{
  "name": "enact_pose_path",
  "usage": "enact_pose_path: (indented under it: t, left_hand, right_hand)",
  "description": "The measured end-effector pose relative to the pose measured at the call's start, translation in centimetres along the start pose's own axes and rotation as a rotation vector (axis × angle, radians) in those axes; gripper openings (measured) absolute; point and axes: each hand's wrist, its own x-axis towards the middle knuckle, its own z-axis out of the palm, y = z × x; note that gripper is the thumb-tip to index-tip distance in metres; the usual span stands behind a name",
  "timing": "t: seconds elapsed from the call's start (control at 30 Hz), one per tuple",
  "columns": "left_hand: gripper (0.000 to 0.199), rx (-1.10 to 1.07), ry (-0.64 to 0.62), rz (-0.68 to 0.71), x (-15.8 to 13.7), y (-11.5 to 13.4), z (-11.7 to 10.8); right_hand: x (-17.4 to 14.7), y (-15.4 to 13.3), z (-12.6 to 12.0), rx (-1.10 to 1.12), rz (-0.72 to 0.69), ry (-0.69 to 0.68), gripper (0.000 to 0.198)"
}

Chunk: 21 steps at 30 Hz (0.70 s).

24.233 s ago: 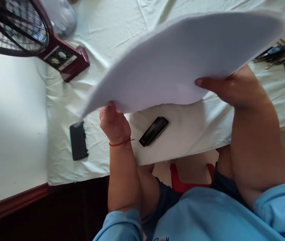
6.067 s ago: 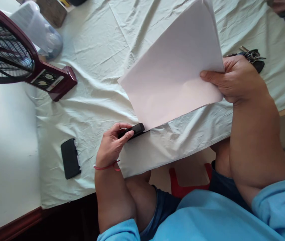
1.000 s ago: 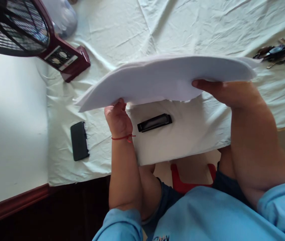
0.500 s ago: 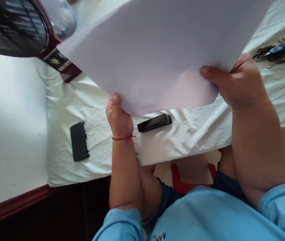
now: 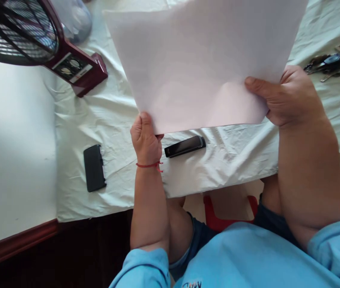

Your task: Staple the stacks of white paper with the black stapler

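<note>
A large blank sheet of white paper [image 5: 200, 64] is held up over the table; whether it is one sheet or more I cannot tell. My left hand [image 5: 146, 138] pinches its near left corner, thumb on top and the other fingers mostly hidden beneath. At the near right edge my right hand [image 5: 293, 96] grips it, the thumb pressed on the upper face. The paper bulges slightly beside that thumb. A black stapler [image 5: 185, 147] lies on the cloth just below the paper's near edge, right of my left wrist. Neither hand touches it.
A white cloth [image 5: 218, 160] covers the table. On the left lies a flat black case [image 5: 95, 168]. Behind it stands a dark red fan [image 5: 80, 72], with a clear plastic container [image 5: 78, 24] beside it. A bunch of keys [image 5: 338, 66] rests at the far right.
The paper's left side has swung right and flattened, uncovering the fan's base. My left hand has shifted slightly right with its corner. My right hand keeps its grip, moving slightly right.
</note>
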Motion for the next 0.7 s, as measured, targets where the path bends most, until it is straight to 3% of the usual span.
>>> enact_pose_path:
  t: [0.1,0.23,0.37,0.47,0.7]
  left_hand:
    - [0.068,-0.014,-0.035,0.012,-0.3,0.5,-0.2]
    - [0.057,0.013,-0.181,-0.055,-0.3,0.3,-0.9]
    - [0.059,0.060,-0.311,-0.174,0.4,-0.7,-1.5]
    - [0.055,0.097,-0.349,-0.208,0.6,-1.1,-1.7]
    - [0.046,0.262,-0.389,-0.169,-0.2,-0.8,-1.9]
  right_hand:
    - [0.1,0.3,-0.2,-0.029,0.027,0.009,0.069]
    - [0.3,0.6,-1.0,-0.068,-0.043,0.037,0.061]
    - [0.3,0.1,-1.9,-0.297,-0.016,0.071,0.051]
    - [0.1,-0.6,-2.4,-0.399,0.006,0.080,0.046]
    - [-0.3,-1.5,-3.5,-0.404,0.075,0.106,0.021]
